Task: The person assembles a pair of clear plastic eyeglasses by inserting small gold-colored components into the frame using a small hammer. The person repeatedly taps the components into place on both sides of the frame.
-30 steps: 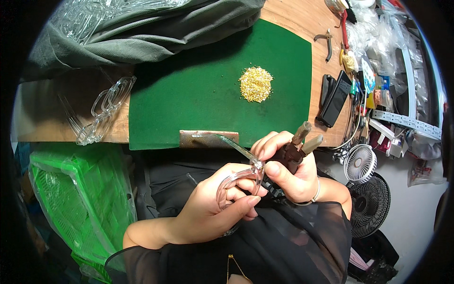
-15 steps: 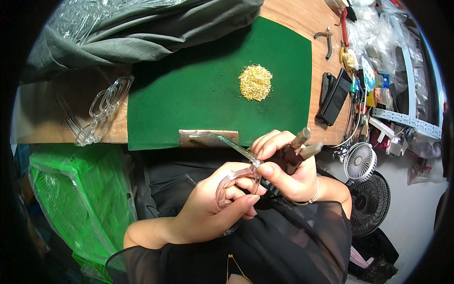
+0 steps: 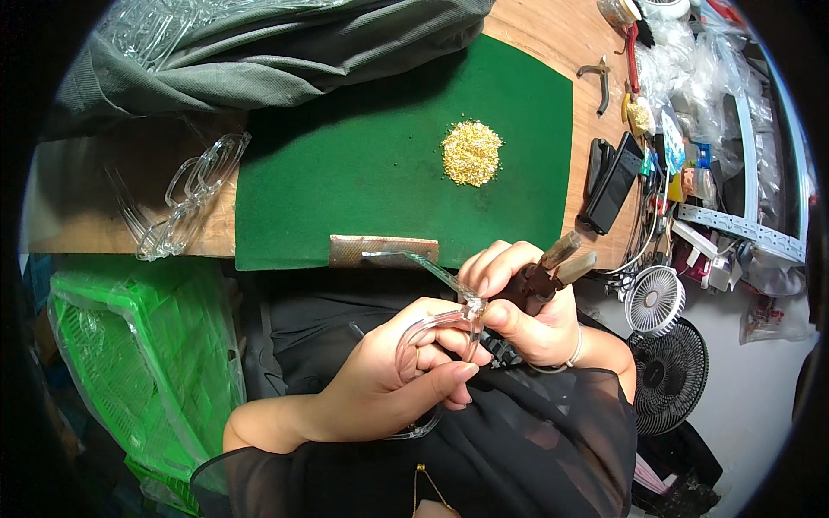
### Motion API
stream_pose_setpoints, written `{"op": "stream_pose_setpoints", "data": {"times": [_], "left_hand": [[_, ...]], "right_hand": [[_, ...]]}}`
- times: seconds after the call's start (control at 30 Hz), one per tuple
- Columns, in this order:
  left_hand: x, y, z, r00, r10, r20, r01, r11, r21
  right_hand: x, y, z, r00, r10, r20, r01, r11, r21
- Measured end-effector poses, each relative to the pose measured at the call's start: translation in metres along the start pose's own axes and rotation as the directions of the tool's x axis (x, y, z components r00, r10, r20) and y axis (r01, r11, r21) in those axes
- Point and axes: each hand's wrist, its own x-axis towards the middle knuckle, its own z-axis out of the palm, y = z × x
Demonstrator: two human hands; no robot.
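A pair of clear plastic eyeglass frames (image 3: 414, 326) is held above my lap, close to the table's front edge. My left hand (image 3: 401, 367) is closed around its rim, thumb and fingers curled about the lens opening. At the hinge corner, the thumb and forefinger of my right hand (image 3: 522, 298) pinch the frame where a clear temple arm (image 3: 439, 274) slants away. In that same right hand sit pliers (image 3: 540, 281) with worn brown-and-tan handles pointing up and right; their jaws are hidden by the hand.
On the green mat (image 3: 345, 173) lies a pile of tiny gold and silver pieces (image 3: 471, 154). A brown textured strip (image 3: 382, 250) rests at its front edge. More clear frames (image 3: 194, 198) lie left, above a green crate (image 3: 155, 371). Cutters (image 3: 598, 82), a black phone (image 3: 613, 186) and fans (image 3: 654, 300) stand right.
The view has shifted slightly. Both hands keep nearly the same hold on the frames and the pliers, with only slight movement at the hinge.
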Motion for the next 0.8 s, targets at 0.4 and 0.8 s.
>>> {"op": "stream_pose_setpoints", "data": {"times": [0.4, 0.8], "left_hand": [[-0.004, 0.003, -0.001, 1.000, 0.007, -0.026, -0.006, 0.998, 0.065], [0.000, 0.002, 0.002, 0.999, -0.034, -0.003, 0.034, 0.996, 0.081]], "right_hand": [[-0.011, -0.026, -0.028, 0.996, 0.077, 0.033, -0.036, 0.748, -0.662], [-0.002, -0.023, -0.021, 0.983, -0.117, 0.139, 0.169, 0.872, -0.460]]}}
